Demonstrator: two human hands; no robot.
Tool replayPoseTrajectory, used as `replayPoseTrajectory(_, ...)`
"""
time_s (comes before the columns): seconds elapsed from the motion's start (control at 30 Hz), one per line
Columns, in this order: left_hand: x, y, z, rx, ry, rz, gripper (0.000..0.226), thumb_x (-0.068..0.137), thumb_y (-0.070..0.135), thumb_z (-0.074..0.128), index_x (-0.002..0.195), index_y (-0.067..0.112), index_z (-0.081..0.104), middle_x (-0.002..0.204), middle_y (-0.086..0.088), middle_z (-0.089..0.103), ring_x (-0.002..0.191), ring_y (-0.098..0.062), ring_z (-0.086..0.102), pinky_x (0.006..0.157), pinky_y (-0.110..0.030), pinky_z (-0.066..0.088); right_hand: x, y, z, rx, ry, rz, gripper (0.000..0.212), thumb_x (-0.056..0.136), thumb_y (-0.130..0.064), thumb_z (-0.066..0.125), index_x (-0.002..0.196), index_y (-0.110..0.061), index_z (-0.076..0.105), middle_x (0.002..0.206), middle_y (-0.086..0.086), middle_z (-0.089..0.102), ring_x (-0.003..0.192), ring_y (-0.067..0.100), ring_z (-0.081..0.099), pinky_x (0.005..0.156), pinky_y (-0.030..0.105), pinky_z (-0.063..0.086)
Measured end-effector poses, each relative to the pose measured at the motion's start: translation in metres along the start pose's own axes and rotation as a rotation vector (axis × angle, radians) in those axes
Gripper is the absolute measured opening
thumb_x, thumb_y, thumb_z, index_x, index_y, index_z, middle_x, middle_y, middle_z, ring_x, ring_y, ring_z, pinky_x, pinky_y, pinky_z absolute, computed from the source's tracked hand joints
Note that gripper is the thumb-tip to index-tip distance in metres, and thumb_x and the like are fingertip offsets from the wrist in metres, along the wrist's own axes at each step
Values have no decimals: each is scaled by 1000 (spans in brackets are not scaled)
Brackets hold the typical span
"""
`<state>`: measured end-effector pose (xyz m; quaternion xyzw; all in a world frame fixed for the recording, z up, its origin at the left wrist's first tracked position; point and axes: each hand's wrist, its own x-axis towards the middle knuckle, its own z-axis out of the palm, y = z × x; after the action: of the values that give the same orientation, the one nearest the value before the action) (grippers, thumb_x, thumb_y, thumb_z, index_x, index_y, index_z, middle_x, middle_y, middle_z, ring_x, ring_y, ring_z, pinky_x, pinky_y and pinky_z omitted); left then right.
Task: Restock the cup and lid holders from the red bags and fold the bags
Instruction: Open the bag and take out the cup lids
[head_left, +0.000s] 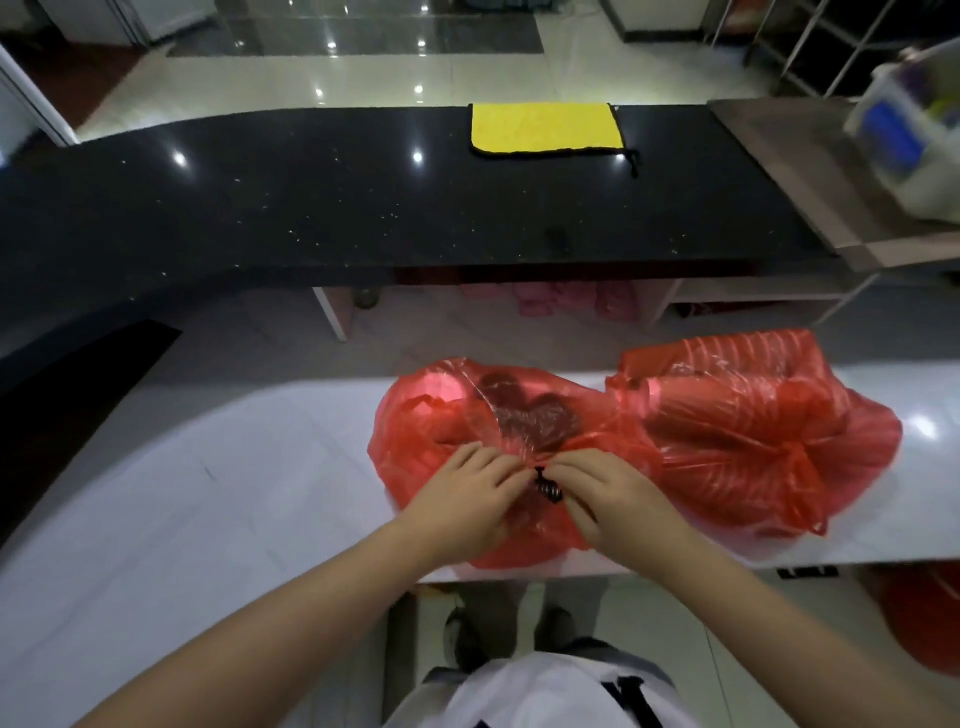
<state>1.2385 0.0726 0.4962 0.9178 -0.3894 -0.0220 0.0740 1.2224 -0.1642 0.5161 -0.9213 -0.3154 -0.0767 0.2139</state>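
Near-left: bare white table (182, 467), open to a reach.
Near-right: two red bags (431, 431) (753, 415) side by side, touching, block it.
Far: black counter (311, 208); yellow cloth (545, 127) lies flat.

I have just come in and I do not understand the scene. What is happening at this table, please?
A person stands at a white table and works with both hands on the tied neck of the nearer red bag. The left hand and the right hand pinch the gathered plastic around a dark coiled tie, apparently to undo it. A second red bag, also gathered shut, lies beside it on the right. Nothing has been taken out yet. A yellow cloth lies on the black counter behind.
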Motion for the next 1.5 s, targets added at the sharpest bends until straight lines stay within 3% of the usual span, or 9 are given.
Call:
replayPoseTrajectory(0.17, -10, 25, 14, 109, -123, -34, 52, 97, 58, 40, 132, 25, 60, 122, 2, 66, 113, -24, 59, 114, -47, 34, 22, 14, 11, -214, -446, 63, 41, 102, -32, 45, 141, -30, 54, 146, -7, 52, 138, 18, 43, 115, 39, 31)
replayPoseTrajectory(0.4, -26, 69, 21, -17, -233, -193, 38, 97, 41, 33, 87, 19, 62, 87, -1, 65, 80, -27, 60, 79, -35, 45, -24, 33, 9, -347, -625, 87, 35, 100, -32, 37, 127, -29, 59, 122, -3, 63, 107, 24, 62, 85, 35, 42)
replayPoseTrajectory(0.53, -20, 79, 31, -279, -226, -499, 32, 96, 34, 41, 103, 14, 65, 101, -5, 61, 91, -26, 60, 74, -36, 51, -43, 37, 10, -316, -700, 86, 39, 98, -27, 41, 135, -29, 53, 122, -1, 60, 103, 27, 65, 76, 36, 44)
replayPoseTrajectory(0.63, -3, 81, 36, -322, -60, -631, 35, 99, 27, 45, 129, 14, 58, 121, -4, 56, 110, -24, 54, 94, -41, 49, -45, 37, 9, -274, -590, 76, 49, 98, -27, 43, 146, -32, 44, 120, -1, 59, 91, 27, 65, 64, 36, 41)
replayPoseTrajectory(0.8, 24, 90, 45, -339, -44, -685, 37, 103, 19, 43, 139, 14, 52, 132, -4, 52, 119, -26, 47, 100, -42, 46, -33, 40, 14, -308, -554, 38, 78, 97, -20, 53, 160, -41, 11, 122, 4, 51, 84, 27, 62, 60, 34, 35)
replayPoseTrajectory(1.0, 42, 96, 54, -308, 40, -815, 36, 104, 24, 44, 139, 14, 47, 140, -6, 43, 127, -27, 40, 109, -40, 39, -44, 59, 24, -285, -599, -47, 42, 101, -24, 49, 142, -27, 50, 123, 4, 55, 102, 28, 63, 74, 44, 51)
replayPoseTrajectory(1.2, 49, 99, 65, -250, 62, -911, 46, 101, 31, 49, 144, 21, 39, 141, -5, 37, 123, -30, 44, 98, -42, 50, -56, 67, 37, -105, -559, 85, 55, 97, -31, 57, 148, -26, 39, 130, 1, 55, 106, 28, 64, 76, 39, 48)
replayPoseTrajectory(1.37, 56, 99, 72, -444, 210, -945, 32, 101, 23, 53, 132, 18, 45, 133, -4, 41, 99, -24, 62, 83, -34, 54, -56, 72, 44, 177, -467, 179, 28, 93, -11, 53, 121, -16, 59, 124, 1, 62, 109, 24, 61, 91, 38, 48)
replayPoseTrajectory(1.5, 62, 97, 73, -467, 246, -967, 31, 101, 30, 56, 128, 22, 43, 130, 0, 41, 92, -22, 63, 78, -31, 52, -57, 78, 47, 323, -443, 212, 20, 87, -1, 53, 98, -17, 58, 109, -6, 64, 106, 17, 60, 88, 27, 45)
